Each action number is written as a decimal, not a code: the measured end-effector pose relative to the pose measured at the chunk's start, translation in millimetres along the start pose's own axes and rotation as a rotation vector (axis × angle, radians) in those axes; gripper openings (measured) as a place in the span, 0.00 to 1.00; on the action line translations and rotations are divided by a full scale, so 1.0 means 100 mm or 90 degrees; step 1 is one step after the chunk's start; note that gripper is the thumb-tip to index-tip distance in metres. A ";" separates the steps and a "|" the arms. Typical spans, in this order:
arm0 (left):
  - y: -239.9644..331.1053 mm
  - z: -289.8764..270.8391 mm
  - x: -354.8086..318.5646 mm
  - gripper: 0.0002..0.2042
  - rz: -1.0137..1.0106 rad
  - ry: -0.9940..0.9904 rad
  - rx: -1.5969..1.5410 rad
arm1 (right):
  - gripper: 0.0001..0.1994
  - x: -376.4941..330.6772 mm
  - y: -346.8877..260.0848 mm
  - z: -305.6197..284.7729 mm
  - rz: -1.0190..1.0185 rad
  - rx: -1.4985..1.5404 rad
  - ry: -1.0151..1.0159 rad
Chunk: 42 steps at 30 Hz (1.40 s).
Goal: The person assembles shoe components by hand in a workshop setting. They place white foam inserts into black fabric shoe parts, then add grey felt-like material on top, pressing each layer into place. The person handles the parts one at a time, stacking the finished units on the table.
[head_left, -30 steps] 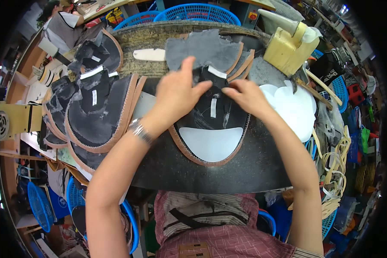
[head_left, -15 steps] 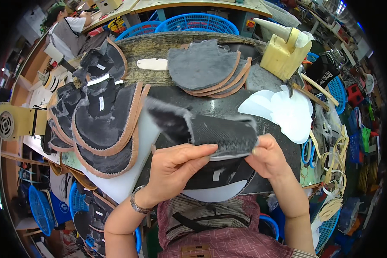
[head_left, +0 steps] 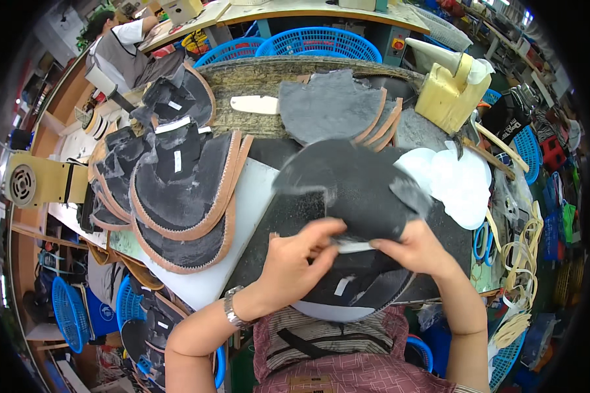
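A dark, curved fabric piece (head_left: 347, 187), probably a shoe upper, is held up over the black work surface and partly blurred by motion. My right hand (head_left: 418, 249) pinches its near right edge between thumb and fingers. Close to the same edge, my left hand (head_left: 298, 262) has its thumb and index finger apart, slightly blurred; contact with the piece is unclear. A pale strip (head_left: 355, 247) shows along the edge between my hands. Below lies another black piece (head_left: 343, 298) with a small white label and a light-grey rim, close to my apron.
Black pieces with brown stitched borders (head_left: 183, 187) are stacked at left on a white board (head_left: 252, 187). Grey pieces (head_left: 328, 108), a white-handled tool (head_left: 254, 105) and a yellow container (head_left: 452, 95) stand farther back. White cutouts (head_left: 462, 183) and blue-handled scissors (head_left: 484, 242) lie right. A person (head_left: 128, 52) sits at far left.
The held piece has turned from a folded strip shape to a broad, rounded face. My left fingers have parted from their pinch on it. The whole view has shifted slightly.
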<state>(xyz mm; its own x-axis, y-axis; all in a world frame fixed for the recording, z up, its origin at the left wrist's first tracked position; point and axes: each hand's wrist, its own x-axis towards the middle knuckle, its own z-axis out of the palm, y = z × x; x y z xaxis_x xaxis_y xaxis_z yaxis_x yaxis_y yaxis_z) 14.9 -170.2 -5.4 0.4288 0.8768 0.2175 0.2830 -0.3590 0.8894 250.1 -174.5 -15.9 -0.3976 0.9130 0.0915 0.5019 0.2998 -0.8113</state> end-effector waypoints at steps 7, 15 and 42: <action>-0.71 0.13 0.24 0.15 0.093 -0.057 0.191 | 0.19 0.13 0.23 0.27 -0.389 -0.628 0.027; -0.80 0.12 0.39 0.15 0.478 -0.196 0.599 | 0.13 0.16 0.46 0.29 -0.432 -0.637 0.067; -0.65 0.43 0.52 0.15 0.436 -0.221 0.576 | 0.18 -1.09 -0.04 0.52 -0.091 -0.294 -0.024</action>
<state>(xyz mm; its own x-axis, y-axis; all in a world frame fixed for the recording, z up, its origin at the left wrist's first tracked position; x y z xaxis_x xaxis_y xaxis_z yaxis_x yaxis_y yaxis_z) 55.8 -115.5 -69.2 0.8973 0.3305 0.2926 0.3476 -0.9376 -0.0072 251.5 -289.7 -52.7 -0.5105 0.8457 0.1557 0.7252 0.5207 -0.4504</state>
